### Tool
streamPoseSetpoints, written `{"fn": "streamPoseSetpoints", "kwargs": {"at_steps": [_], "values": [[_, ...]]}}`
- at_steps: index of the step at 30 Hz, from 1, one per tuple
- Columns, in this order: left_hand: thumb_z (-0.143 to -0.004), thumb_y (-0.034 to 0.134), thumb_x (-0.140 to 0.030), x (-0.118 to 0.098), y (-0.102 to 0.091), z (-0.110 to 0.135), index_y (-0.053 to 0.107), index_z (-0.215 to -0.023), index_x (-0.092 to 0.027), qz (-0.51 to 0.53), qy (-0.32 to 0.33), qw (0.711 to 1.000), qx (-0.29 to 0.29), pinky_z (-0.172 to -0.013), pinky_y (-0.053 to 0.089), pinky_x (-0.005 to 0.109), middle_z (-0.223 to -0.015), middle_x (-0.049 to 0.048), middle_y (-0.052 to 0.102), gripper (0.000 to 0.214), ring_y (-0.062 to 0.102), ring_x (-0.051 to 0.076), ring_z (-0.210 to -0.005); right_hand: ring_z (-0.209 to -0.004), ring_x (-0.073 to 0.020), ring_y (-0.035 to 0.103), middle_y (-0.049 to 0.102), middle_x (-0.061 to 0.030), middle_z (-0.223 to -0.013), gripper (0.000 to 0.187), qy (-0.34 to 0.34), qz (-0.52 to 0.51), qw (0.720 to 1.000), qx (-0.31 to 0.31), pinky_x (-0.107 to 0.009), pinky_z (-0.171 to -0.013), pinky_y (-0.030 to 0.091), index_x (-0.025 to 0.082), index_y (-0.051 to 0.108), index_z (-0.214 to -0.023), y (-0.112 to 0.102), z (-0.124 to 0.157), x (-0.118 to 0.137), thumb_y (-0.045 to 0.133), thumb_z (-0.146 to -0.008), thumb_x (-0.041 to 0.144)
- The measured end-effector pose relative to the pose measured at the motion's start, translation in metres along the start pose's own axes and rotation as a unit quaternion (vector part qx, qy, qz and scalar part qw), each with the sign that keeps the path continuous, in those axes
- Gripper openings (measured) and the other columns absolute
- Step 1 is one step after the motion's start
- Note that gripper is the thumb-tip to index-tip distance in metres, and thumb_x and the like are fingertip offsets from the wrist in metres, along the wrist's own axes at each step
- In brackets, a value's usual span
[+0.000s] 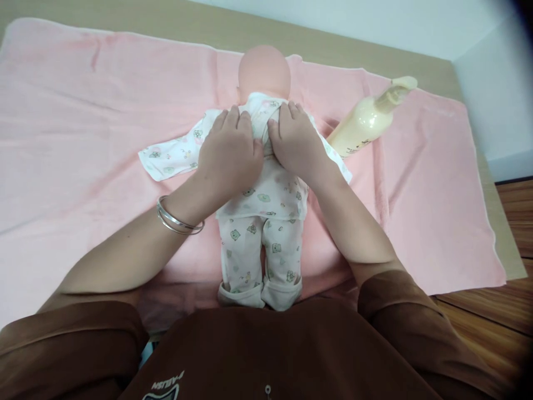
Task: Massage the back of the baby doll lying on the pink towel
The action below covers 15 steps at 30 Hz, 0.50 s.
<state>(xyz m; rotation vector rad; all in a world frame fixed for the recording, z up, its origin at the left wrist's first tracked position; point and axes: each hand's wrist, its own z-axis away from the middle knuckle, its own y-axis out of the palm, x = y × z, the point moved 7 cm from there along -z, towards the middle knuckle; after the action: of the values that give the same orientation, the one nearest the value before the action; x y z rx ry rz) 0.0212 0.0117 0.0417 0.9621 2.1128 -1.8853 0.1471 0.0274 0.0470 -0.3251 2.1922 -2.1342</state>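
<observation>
A baby doll [265, 72] lies face down, the back of its bald head towards the far edge. It wears a white printed top [270, 191] and matching trousers [241, 250] with turned-up cuffs. My left hand [231, 147] rests flat on the left side of the doll's upper back, fingers stretched towards the shoulder. On the right side of the back lies my right hand [297, 139], its palm down and fingers extended. Between the two hands the cloth of the top is bunched in folds. Both palms are hidden from view.
A cream pump bottle [362, 122] stands tilted in view, right of the doll, close to its right sleeve. A pink blanket [104, 111] covers most of the table [375, 50]. A white wall [345, 22] rises behind, and wooden flooring [487, 316] shows at right.
</observation>
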Motion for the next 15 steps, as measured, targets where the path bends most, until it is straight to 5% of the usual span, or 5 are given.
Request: {"fn": "streamPoseSetpoints", "kwargs": {"at_steps": [5, 8, 12, 15], "values": [[-0.101, 0.035, -0.033, 0.02, 0.004, -0.026, 0.066, -0.12, -0.025, -0.019, -0.021, 1.0, 0.004, -0.117, 0.047, 0.058, -0.126, 0.0168, 0.067, 0.037, 0.059, 0.036, -0.13, -0.167, -0.0389, 0.033, 0.032, -0.0311, -0.175, 0.066, 0.004, 0.055, 0.998, 0.033, -0.046, -0.14, 0.029, -0.011, 0.025, -0.167, -0.006, 0.026, 0.024, 0.029, -0.114, 0.028], [-0.103, 0.03, -0.032, 0.025, 0.007, -0.029, 0.065, -0.122, -0.026, -0.017, -0.018, 1.0, -0.002, -0.115, 0.047, 0.057, -0.124, 0.0152, 0.067, 0.04, 0.059, 0.035, -0.129, -0.167, -0.0401, 0.034, 0.033, -0.0328, -0.173, 0.066, 0.004, 0.062, 0.998, 0.03, -0.05, -0.139, 0.032, -0.013, 0.025, -0.167, -0.006, 0.029, 0.028, 0.033, -0.112, 0.024], [-0.103, 0.031, -0.032, 0.012, 0.007, -0.016, 0.056, -0.144, -0.012, -0.072, 0.027, 0.997, -0.006, -0.123, 0.04, 0.059, -0.144, 0.0211, 0.06, 0.052, 0.051, 0.04, -0.143, -0.156, -0.0331, 0.049, 0.059, -0.02, -0.158, 0.055, -0.034, 0.037, 0.999, 0.001, -0.048, -0.134, 0.04, 0.0, 0.056, -0.15, -0.006, 0.016, 0.018, 0.025, -0.112, 0.024], [-0.1, 0.043, -0.037, 0.002, 0.006, -0.008, 0.054, -0.148, -0.013, -0.041, 0.051, 0.998, 0.0, -0.133, 0.028, 0.06, -0.156, 0.0194, 0.054, 0.055, 0.04, 0.043, -0.155, -0.146, -0.0314, 0.056, 0.065, -0.0215, -0.145, 0.057, -0.027, -0.007, 0.999, -0.015, -0.048, -0.127, 0.045, 0.001, 0.062, -0.138, 0.0, 0.003, 0.003, 0.016, -0.111, 0.021]]}}
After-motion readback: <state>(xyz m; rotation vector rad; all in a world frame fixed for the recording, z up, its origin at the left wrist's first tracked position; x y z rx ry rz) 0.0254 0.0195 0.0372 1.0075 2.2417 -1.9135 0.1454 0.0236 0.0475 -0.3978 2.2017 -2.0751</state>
